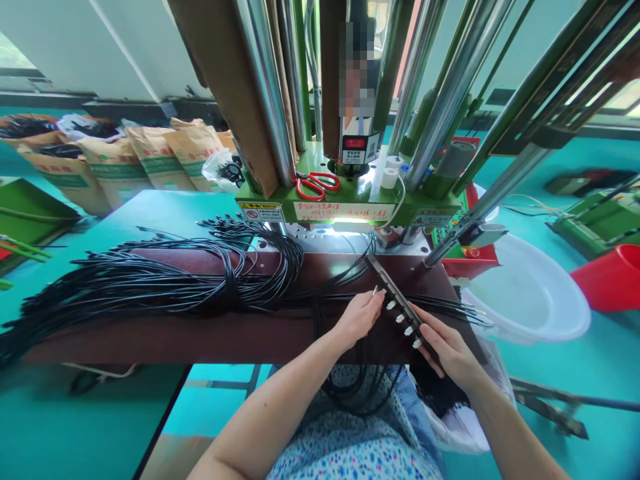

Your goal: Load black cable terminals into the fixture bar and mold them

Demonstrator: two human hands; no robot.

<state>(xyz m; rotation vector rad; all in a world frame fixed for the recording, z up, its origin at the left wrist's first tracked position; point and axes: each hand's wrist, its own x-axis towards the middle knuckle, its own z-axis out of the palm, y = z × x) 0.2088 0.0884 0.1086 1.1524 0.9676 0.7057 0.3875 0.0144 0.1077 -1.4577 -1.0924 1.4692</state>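
Note:
My right hand (447, 347) is closed round the lower end of a long dark metal bar (395, 293), which slants over the front of the brown table. Several small white connectors (400, 319) stick out along the bar's near side. My left hand (357, 320) pinches something small and pale at the bar's upper part; its exact kind is too small to tell. Black cables (360, 370) hang below the hands and loop over my lap. A large tied bundle of black cables (190, 287) lies on the table to the left.
A green press (310, 212) with steel columns stands ahead, red-handled scissors (317, 185) on its ledge. A white tub (530, 287) and red bucket (613, 277) are at right. Paper sacks (115, 167) line the back left. A bag of black pieces (440, 390) hangs by my right arm.

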